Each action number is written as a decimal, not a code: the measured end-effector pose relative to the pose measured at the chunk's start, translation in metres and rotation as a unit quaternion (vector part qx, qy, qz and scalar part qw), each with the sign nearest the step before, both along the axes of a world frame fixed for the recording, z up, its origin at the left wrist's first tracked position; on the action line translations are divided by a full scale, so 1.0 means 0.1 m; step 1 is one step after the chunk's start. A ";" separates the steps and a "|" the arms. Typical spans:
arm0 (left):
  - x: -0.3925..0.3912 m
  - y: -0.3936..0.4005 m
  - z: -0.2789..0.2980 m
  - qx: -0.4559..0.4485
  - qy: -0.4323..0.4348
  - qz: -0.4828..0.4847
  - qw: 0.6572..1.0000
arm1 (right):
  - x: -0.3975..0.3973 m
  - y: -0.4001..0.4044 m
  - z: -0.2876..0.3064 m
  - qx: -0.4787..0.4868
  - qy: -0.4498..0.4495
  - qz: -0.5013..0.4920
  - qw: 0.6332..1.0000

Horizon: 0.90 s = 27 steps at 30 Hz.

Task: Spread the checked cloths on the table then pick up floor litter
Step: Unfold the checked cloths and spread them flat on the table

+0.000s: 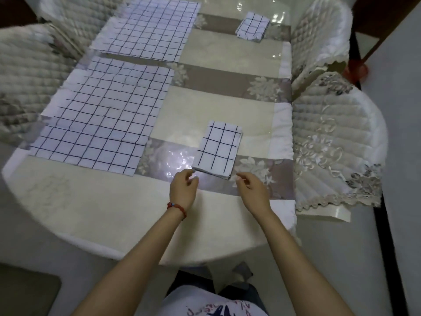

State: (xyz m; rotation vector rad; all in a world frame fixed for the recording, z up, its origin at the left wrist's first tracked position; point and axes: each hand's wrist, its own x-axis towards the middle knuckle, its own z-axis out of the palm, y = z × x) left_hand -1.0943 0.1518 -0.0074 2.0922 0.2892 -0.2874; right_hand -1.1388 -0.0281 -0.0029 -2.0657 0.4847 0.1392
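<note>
Two checked cloths lie spread flat on the table's left half, one near (102,117) and one far (148,28). A folded checked cloth (218,149) lies right of the near one. Another folded checked cloth (252,25) sits at the far right. My left hand (184,188) hovers at the near left corner of the closer folded cloth, fingers loosely curled and holding nothing. Just off that cloth's near right corner is my right hand (250,190), fingers loosely bent and holding nothing. No floor litter can be made out.
The table (91,213) has a cream and taupe floral cover under shiny clear plastic. Quilted covered chairs stand along the right side (330,137) and the left side (29,69). A dark mat (25,290) lies on the floor at bottom left.
</note>
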 end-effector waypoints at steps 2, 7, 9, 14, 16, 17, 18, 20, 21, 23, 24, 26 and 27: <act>0.23 -0.08 -0.06 0.037 -0.005 -0.013 0.999 | 0.18 0.01 -0.03 -0.021 0.003 -0.013 1.000; 0.65 -0.33 -0.13 0.065 0.007 -0.026 0.998 | 0.41 0.05 -0.11 -0.063 -0.014 -0.041 0.997; 0.75 -0.39 -0.13 0.051 0.026 -0.021 0.998 | 0.44 0.06 -0.14 -0.062 -0.001 -0.038 0.997; 0.91 -0.42 -0.15 0.067 0.067 -0.020 0.995 | 0.46 0.04 -0.11 -0.031 0.006 -0.053 0.998; 0.92 -0.39 -0.14 0.060 0.056 -0.039 0.996 | 0.47 0.02 -0.10 -0.009 0.015 -0.069 0.997; 0.90 -0.37 -0.13 0.046 0.047 -0.044 0.997 | 0.48 0.00 -0.10 0.008 0.020 -0.087 0.996; 0.88 -0.34 -0.11 0.030 0.037 -0.049 0.998 | 0.50 -0.01 -0.10 0.028 0.024 -0.110 0.993; 0.82 -0.27 -0.07 -0.005 0.014 -0.052 0.999 | 0.53 -0.02 -0.09 0.063 0.026 -0.151 0.986; 0.79 -0.24 -0.05 -0.026 0.006 -0.054 0.998 | 0.54 -0.03 -0.08 0.083 0.027 -0.167 0.982; 0.71 -0.16 0.01 -0.070 -0.001 -0.062 0.996 | 0.59 -0.03 -0.05 0.129 0.027 -0.191 0.973; 0.67 -0.11 0.04 -0.092 -0.005 -0.070 0.993 | 0.61 -0.04 -0.04 0.151 0.029 -0.204 0.967; 0.60 -0.02 0.08 -0.129 -0.010 -0.084 0.988 | 0.66 -0.05 0.02 0.199 0.038 -0.219 0.954; 0.57 0.03 0.11 -0.141 -0.007 -0.088 0.986 | 0.68 -0.06 0.06 0.234 0.041 -0.223 0.946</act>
